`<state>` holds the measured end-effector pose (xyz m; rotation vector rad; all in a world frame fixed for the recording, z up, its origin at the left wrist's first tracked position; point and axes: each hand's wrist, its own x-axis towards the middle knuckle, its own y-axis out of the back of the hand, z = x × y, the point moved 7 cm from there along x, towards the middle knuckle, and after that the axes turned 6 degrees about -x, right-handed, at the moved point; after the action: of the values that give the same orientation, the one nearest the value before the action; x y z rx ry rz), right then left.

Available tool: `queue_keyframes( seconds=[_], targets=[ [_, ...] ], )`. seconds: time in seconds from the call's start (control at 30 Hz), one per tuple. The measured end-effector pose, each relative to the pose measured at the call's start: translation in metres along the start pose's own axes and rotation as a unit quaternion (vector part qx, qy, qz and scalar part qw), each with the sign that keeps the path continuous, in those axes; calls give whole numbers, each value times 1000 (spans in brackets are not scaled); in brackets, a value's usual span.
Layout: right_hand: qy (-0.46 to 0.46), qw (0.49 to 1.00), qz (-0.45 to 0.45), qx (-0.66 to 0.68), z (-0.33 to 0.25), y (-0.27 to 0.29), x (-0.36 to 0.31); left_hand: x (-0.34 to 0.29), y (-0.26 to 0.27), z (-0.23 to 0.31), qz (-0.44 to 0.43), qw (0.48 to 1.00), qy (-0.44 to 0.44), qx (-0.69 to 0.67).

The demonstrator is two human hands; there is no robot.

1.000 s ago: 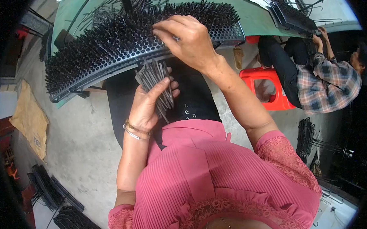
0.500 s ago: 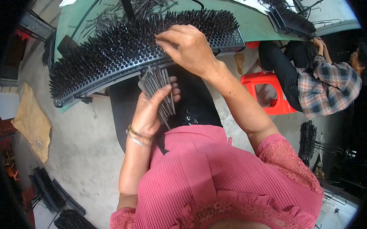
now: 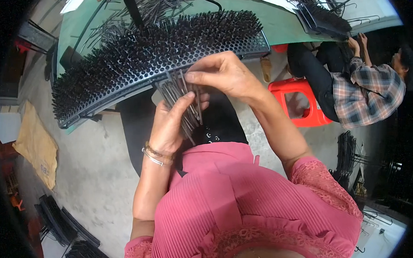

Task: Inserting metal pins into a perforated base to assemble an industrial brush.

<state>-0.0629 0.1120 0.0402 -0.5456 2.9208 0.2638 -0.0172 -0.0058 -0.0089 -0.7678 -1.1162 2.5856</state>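
My left hand (image 3: 167, 125) is closed around a bundle of thin dark grey rods (image 3: 182, 102), just below the near edge of a long curved rack. That perforated metal rack (image 3: 167, 68) has rows of round holes, and dark upright rods (image 3: 141, 50) fill most of them; some holes along the near edge and right end show bare. My right hand (image 3: 225, 77) is at the top of the bundle, thumb and fingers pinched together at the rod tips. Whether a single rod is between those fingertips is too small to make out.
Loose rods (image 3: 149, 6) lie heaped on the green tabletop (image 3: 280, 21) behind the rack. A person in a plaid shirt (image 3: 369, 90) sits at the right beside a red plastic stool (image 3: 300, 103), hands at another rack (image 3: 324, 21). A tan sack (image 3: 37, 144) lies on the left floor.
My right hand has come down from above the rack's holes to the rods in my left hand. The left hand keeps its hold on the bundle.
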Motion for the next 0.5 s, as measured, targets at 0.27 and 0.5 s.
queue_keyframes(
  seconds=[0.27,0.5],
  targets=[
    [234,942,226,-78,-48,64,-6,25,-13,-10,9,1000,28,-8],
    [314,868,321,-213,-42,59,15,17,1,-37,11,990,128,53]
  ],
)
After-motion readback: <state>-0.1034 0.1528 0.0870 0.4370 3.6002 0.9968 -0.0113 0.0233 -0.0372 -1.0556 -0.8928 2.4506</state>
